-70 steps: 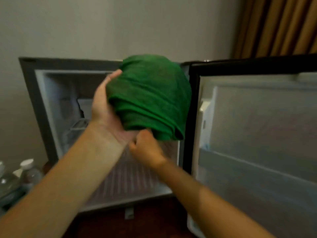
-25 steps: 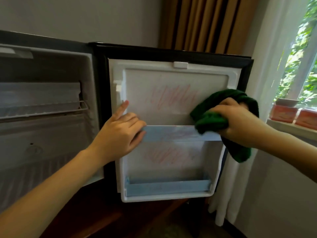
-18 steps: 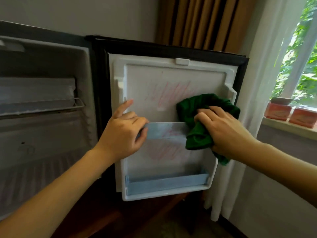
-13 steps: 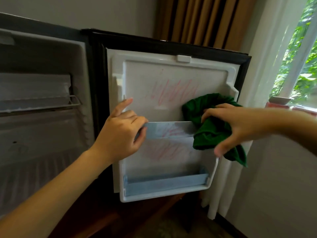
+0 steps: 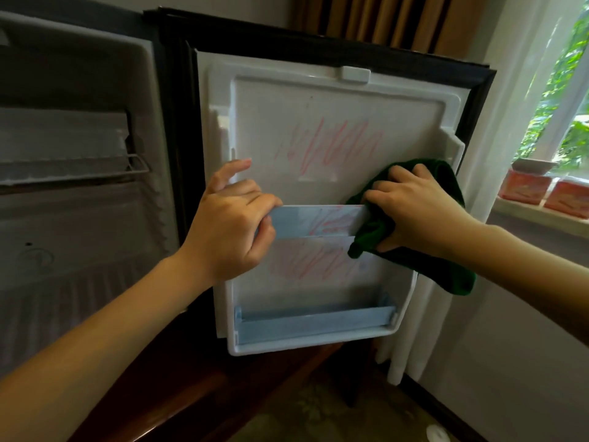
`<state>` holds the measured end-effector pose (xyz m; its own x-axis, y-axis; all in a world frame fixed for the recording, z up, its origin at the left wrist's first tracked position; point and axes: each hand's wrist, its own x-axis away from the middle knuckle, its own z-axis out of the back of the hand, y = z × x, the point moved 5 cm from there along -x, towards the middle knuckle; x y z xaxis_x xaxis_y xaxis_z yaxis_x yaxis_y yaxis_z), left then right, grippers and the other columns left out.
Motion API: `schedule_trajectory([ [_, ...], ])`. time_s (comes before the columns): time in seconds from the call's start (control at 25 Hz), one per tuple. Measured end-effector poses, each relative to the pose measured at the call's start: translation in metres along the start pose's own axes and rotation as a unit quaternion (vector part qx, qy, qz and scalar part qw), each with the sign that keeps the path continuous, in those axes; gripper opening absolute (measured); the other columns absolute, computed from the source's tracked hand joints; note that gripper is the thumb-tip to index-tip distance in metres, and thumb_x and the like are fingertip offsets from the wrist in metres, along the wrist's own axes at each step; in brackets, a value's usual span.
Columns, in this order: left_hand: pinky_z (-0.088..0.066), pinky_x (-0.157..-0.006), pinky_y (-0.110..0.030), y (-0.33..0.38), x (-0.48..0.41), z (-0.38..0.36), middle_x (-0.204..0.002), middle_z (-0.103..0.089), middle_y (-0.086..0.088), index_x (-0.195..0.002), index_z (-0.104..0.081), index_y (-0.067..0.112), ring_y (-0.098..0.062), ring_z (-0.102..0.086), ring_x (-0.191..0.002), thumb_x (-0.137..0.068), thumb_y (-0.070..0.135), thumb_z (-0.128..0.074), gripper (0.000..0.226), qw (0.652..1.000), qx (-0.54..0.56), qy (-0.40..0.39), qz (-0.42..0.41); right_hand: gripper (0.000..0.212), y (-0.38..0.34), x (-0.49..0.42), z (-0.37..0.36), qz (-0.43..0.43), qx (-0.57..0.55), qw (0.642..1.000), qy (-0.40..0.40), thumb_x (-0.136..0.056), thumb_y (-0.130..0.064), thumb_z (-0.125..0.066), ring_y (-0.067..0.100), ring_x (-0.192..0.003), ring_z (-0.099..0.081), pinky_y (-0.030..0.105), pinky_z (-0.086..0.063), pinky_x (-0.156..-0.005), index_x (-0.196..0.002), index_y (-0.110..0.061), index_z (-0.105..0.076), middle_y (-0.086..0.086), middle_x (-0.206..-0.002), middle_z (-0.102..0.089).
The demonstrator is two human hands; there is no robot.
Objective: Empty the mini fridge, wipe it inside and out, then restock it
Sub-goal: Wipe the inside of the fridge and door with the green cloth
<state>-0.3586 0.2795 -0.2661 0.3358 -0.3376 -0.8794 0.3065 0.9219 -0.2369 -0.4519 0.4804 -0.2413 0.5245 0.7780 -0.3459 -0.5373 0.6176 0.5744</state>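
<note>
Nearest, the left hand [image 5: 232,221] clasps the left end of the upper door rail [image 5: 318,220], fingers curled over its top edge and thumb under it. I judge this grip braces the swung-open door so it does not give under rubbing. At the right end of the rail, the right hand [image 5: 411,212] clutches a bunched green cloth [image 5: 446,272] and presses it against the rail's end, where red scribbles show. The wad gives a firm pad, and its loose tail hangs below the rail. Above and below the rail, the white inner panel of the mini fridge door [image 5: 318,100] carries more red scribble marks [image 5: 334,145], so the wiping looks barely begun here. Further below the rail sits the lower door shelf [image 5: 312,320], with nothing showing in it. Left of the rail, the fridge cabinet [image 5: 79,218] stands open, with nothing visible on its wire shelf [image 5: 137,164]. Far right of the rail, red boxes [image 5: 522,186] rest on a windowsill.
</note>
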Motion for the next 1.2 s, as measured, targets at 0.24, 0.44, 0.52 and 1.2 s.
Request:
schedule_trajectory([
  [0.24, -0.022, -0.112, -0.033, 0.005, -0.002, 0.001, -0.066, -0.063, -0.009, -0.081, -0.07, 0.002, -0.024, -0.06, -0.062, -0.08, 0.014, -0.041, 0.031, 1.0, -0.003, -0.008, 0.022, 0.054, -0.052, -0.029, 0.027, -0.005, -0.129, 0.98, 0.149, -0.056, -0.067, -0.064, 0.031, -0.082, -0.055, 0.037, -0.026, -0.067, -0.08, -0.018, -0.065, 0.001, -0.079, -0.066],
  [0.44, -0.024, -0.112, -0.035, 0.001, -0.004, 0.004, -0.062, -0.057, -0.011, -0.075, -0.063, 0.001, -0.028, -0.056, -0.06, -0.082, 0.014, -0.037, 0.03, 0.998, -0.03, -0.053, 0.004, 0.044, -0.087, -0.05, 0.04, 0.013, -0.168, 0.967, 0.192, -0.07, -0.06, -0.064, 0.03, -0.084, -0.053, 0.036, -0.024, -0.065, -0.083, -0.018, -0.065, 0.001, -0.08, -0.065],
  [0.52, -0.023, -0.113, -0.034, 0.002, -0.004, 0.003, -0.064, -0.058, -0.011, -0.08, -0.065, 0.001, -0.028, -0.057, -0.063, -0.083, 0.015, -0.038, 0.031, 0.998, -0.037, -0.059, -0.002, 0.051, -0.056, -0.033, 0.026, 0.009, -0.175, 0.973, 0.149, -0.071, -0.066, -0.059, 0.03, -0.091, -0.053, 0.036, -0.03, -0.068, -0.095, -0.021, -0.066, 0.0, -0.089, -0.066],
  [1.2, -0.019, -0.115, -0.036, 0.002, 0.0, 0.014, -0.068, -0.055, -0.009, -0.08, -0.06, 0.002, -0.027, -0.056, -0.07, -0.084, 0.019, -0.036, 0.03, 0.995, -0.002, -0.095, -0.032, 0.044, -0.092, -0.037, 0.04, -0.049, -0.141, 0.97, 0.191, -0.069, -0.06, -0.063, 0.03, -0.086, -0.054, 0.039, -0.035, -0.071, -0.082, -0.018, -0.066, -0.001, -0.08, -0.065],
])
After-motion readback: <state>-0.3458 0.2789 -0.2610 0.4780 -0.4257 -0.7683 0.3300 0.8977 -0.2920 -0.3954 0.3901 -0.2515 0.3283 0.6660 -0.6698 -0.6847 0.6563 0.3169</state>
